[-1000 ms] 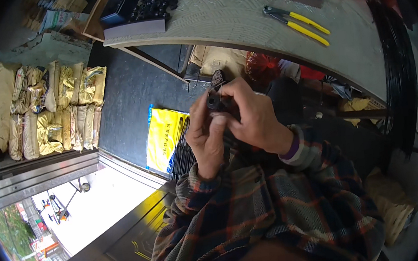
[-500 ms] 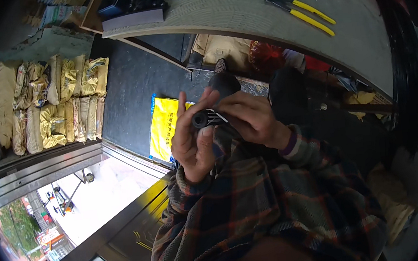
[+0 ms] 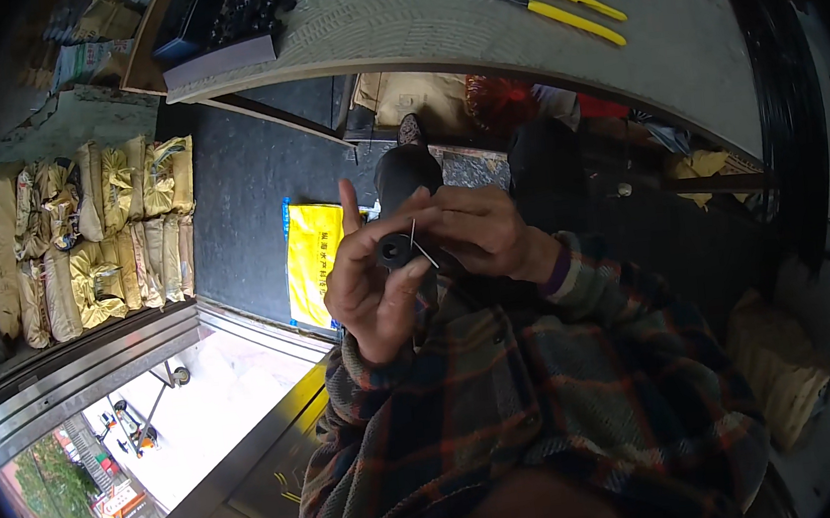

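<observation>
My left hand (image 3: 371, 298) grips a black round part with a hole in its end (image 3: 395, 251) between thumb and fingers, the index finger stretched up. Close against that part run two thin pale wire-like strips (image 3: 424, 250), meeting near the thumb tip. From the right, my right hand (image 3: 489, 235) reaches in with its fingers pinched together beside the strips. What lies between those fingertips is hidden. Both hands are over my lap, below the edge of the grey worktable (image 3: 392, 21).
Yellow-handled pincers (image 3: 556, 8) lie on the worktable, near a pile of small black parts (image 3: 246, 11). A yellow bag (image 3: 314, 264) is on the dark floor to the left. Stacked brown sacks (image 3: 83, 236) stand farther left, above a bright doorway (image 3: 189, 401).
The thin strips have shifted from lying side by side across the black part to spreading into an angle. The table and pincers appear farther left and higher in the picture.
</observation>
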Tool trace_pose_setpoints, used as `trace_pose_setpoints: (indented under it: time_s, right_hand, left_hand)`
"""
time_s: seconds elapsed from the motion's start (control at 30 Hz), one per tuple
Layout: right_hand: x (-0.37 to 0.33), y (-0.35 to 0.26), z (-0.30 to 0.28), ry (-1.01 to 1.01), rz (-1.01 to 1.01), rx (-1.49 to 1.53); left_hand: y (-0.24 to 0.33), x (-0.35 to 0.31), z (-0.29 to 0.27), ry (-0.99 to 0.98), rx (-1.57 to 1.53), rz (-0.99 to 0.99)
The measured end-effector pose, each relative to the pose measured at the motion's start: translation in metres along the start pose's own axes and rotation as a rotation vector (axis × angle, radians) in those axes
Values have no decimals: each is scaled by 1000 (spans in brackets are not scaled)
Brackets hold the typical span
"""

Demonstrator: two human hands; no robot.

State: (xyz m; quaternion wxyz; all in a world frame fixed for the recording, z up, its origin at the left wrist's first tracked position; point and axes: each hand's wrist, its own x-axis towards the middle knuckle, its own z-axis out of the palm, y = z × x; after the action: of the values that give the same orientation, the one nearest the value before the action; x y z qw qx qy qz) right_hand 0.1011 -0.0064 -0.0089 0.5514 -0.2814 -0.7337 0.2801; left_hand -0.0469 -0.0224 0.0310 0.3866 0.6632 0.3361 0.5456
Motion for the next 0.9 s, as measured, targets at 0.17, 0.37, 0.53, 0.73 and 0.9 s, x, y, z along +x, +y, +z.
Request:
trace_pose_setpoints:
  time_s: [0.17,0.37,0.53,0.73,0.9]
  right_hand:
    - [5,9,-5,-38,31,329]
    - [4,30,-20,-275,95,354]
    - [47,45,-91,-209,26,-526]
    - [67,78,-156,-159,228,-1309]
    - [69,78,-158,-85,303,-1105]
  left_hand:
    - [-13,12,2,-125,-152,-60]
    - [-22,22,-1,-172,-96,28]
    - [-21,24,1,-24,-171,-9]
    - [-23,18,3,52,-358,-257]
    - [-24,15,-6,1,-268,-152]
